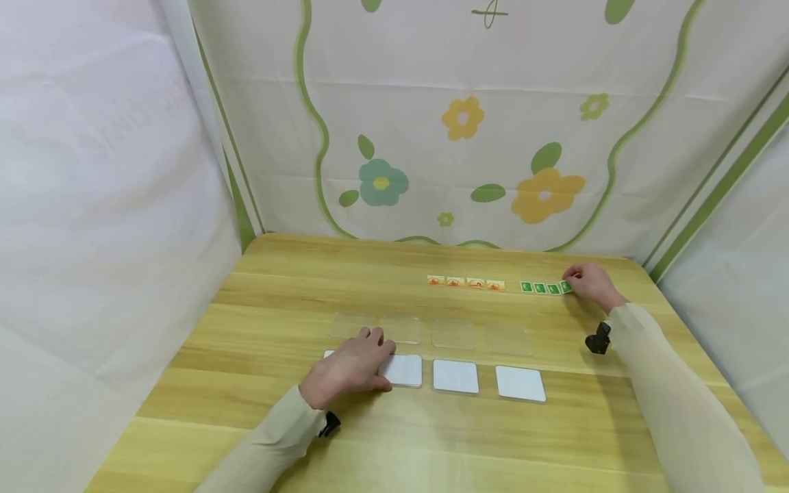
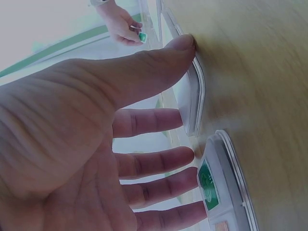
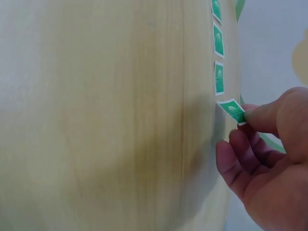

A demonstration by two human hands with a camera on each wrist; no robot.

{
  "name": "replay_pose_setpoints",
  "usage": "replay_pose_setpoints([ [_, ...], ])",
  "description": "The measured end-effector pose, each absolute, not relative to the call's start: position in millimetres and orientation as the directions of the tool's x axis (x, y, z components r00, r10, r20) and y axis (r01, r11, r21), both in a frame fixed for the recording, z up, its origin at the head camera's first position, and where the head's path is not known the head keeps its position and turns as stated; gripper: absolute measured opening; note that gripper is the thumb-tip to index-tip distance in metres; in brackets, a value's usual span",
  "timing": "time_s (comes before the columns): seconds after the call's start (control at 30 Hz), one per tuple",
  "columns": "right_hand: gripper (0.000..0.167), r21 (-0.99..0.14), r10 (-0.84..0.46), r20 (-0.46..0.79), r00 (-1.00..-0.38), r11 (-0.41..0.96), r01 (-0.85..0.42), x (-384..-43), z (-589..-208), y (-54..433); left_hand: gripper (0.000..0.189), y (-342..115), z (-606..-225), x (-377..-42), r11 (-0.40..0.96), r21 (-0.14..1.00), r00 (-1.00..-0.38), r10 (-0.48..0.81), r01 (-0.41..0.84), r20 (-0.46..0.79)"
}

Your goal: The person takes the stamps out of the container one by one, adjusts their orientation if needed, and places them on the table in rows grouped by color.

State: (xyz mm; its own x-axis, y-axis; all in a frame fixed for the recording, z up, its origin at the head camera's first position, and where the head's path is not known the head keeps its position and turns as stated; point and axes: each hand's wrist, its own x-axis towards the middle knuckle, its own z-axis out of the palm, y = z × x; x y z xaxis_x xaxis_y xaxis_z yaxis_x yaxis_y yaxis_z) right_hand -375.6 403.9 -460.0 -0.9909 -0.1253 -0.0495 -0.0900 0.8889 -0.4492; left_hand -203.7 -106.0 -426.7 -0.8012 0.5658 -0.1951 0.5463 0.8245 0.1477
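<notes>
My right hand pinches a small green stamp by its edge, between thumb and forefinger. The stamp is tilted at the right end of a row of similar green stamps. My left hand spreads over the two leftmost white cards, fingers fairly straight. Its thumb touches the near edge of a white card in a clear case, with the forefinger at that card's side. The leftmost card, mostly hidden by the hand in the head view, bears a green stamp and part of an orange one.
Two more white cards lie to the right. Behind the cards is a row of clear plastic covers. Several orange stamps line up left of the green ones. White fabric walls enclose the wooden table at the back and sides.
</notes>
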Motion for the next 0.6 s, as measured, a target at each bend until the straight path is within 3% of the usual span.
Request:
replay_pose_setpoints([
  [0.6, 0.023, -0.422, -0.125, -0.058, -0.990, 0.902, -0.089, -376.4, -469.6, 410.0, 0.053, -105.8, -424.7, -203.5, 0.830, 0.157, -0.804, 0.558, 0.535, -0.205],
])
